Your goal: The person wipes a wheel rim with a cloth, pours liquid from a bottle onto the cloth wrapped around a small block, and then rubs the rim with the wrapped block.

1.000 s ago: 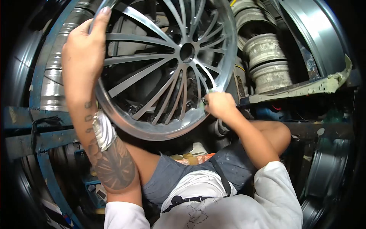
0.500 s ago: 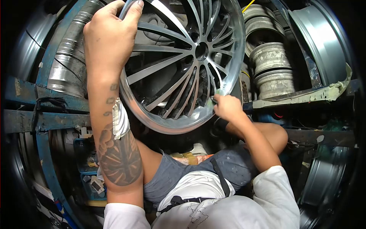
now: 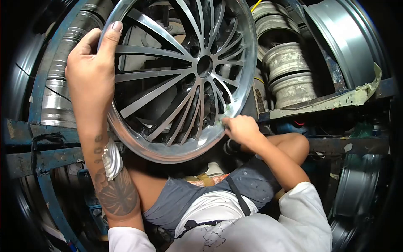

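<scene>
Shifted left since half a second ago: the alloy wheel [image 3: 180, 80], upright above our knees, our left hand [image 3: 90, 63] now gripping its upper-left rim, thumb hooked over the edge. Our right hand [image 3: 239, 128] is closed around a small greenish pad [image 3: 226, 110] pressed to the lower-right rim. Behind it: stacked bare rims [image 3: 289, 75] and a blue rack [image 3: 46, 138].

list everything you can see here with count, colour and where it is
alloy wheel: one, silver with dark gaps, centre, propped over the lap
small pad: one, greenish, at the wheel's lower right rim
stacked rims: several, dull grey, upper right
blue rack: one, worn blue, left side
masking tape strip: one, pale green, along the right bar
left hand: gripping the wheel's left rim
right hand: pressing the pad to the rim
</scene>
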`<act>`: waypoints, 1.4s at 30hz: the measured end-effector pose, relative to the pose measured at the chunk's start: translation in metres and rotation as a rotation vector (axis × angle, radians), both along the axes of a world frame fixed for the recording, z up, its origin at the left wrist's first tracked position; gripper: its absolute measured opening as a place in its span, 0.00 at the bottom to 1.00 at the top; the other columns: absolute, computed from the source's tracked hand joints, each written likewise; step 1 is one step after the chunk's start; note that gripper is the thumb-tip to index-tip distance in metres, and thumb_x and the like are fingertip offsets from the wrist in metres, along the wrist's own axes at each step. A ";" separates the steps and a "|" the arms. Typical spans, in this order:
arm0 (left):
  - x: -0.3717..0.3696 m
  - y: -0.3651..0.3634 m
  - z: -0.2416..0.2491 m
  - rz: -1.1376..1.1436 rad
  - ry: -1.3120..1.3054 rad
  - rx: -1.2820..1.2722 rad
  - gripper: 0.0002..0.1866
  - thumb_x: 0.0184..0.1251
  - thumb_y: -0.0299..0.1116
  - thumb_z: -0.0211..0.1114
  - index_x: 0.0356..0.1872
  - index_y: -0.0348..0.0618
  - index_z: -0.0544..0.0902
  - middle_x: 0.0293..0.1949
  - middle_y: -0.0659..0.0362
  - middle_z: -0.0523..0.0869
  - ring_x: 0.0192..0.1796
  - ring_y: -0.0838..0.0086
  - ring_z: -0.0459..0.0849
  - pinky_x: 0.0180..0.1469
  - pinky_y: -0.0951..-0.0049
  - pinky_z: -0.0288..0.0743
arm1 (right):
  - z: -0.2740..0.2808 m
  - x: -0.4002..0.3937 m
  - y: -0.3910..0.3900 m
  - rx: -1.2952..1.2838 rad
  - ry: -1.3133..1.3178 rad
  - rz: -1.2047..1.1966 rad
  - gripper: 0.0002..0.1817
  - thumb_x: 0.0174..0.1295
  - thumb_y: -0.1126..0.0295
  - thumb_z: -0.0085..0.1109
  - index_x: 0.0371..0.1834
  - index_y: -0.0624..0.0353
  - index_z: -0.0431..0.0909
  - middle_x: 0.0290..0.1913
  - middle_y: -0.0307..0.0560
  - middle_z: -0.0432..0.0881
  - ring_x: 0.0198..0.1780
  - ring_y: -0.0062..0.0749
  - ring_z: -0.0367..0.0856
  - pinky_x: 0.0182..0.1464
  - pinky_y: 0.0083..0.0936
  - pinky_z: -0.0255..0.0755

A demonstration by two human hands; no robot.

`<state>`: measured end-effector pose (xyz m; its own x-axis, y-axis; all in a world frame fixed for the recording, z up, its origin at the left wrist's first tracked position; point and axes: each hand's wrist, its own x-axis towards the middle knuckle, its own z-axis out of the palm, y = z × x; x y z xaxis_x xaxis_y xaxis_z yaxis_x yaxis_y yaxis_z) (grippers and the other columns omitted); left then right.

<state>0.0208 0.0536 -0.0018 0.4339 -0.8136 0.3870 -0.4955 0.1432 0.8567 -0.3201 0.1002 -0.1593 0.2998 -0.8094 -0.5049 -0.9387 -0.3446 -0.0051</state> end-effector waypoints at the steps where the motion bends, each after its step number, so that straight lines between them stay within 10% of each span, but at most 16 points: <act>1: 0.001 0.001 0.001 -0.001 -0.009 0.013 0.22 0.74 0.51 0.71 0.39 0.37 0.88 0.20 0.67 0.75 0.26 0.84 0.68 0.30 0.78 0.62 | 0.001 -0.003 -0.002 0.005 -0.051 -0.018 0.18 0.62 0.59 0.63 0.54 0.42 0.89 0.40 0.58 0.91 0.45 0.53 0.92 0.50 0.50 0.84; 24: -0.013 0.009 0.002 -0.026 0.083 -0.068 0.17 0.76 0.41 0.72 0.32 0.37 0.85 0.22 0.72 0.70 0.27 0.87 0.62 0.29 0.79 0.54 | -0.007 -0.009 -0.008 -0.082 -0.109 -0.106 0.14 0.62 0.58 0.65 0.47 0.48 0.89 0.37 0.60 0.90 0.41 0.56 0.91 0.46 0.52 0.85; 31: 0.001 0.008 -0.004 -0.411 0.481 -0.124 0.21 0.73 0.31 0.69 0.62 0.30 0.83 0.60 0.54 0.88 0.59 0.72 0.86 0.66 0.74 0.75 | -0.012 0.008 -0.006 -0.138 -0.062 -0.076 0.12 0.62 0.66 0.55 0.38 0.55 0.88 0.37 0.61 0.90 0.41 0.56 0.92 0.43 0.49 0.84; 34: 0.013 0.003 -0.008 -0.494 0.119 -0.166 0.34 0.67 0.32 0.64 0.74 0.29 0.73 0.64 0.45 0.84 0.68 0.64 0.81 0.72 0.68 0.71 | -0.023 0.016 0.006 -0.096 0.026 -0.016 0.13 0.63 0.66 0.54 0.38 0.56 0.89 0.38 0.61 0.90 0.41 0.56 0.92 0.43 0.49 0.84; 42: -0.006 -0.002 -0.010 -0.545 0.372 -0.372 0.42 0.52 0.25 0.72 0.73 0.26 0.71 0.65 0.47 0.82 0.68 0.63 0.81 0.72 0.67 0.72 | -0.014 0.014 0.003 -0.108 -0.078 -0.105 0.13 0.64 0.66 0.54 0.43 0.53 0.89 0.38 0.62 0.90 0.43 0.59 0.91 0.48 0.52 0.83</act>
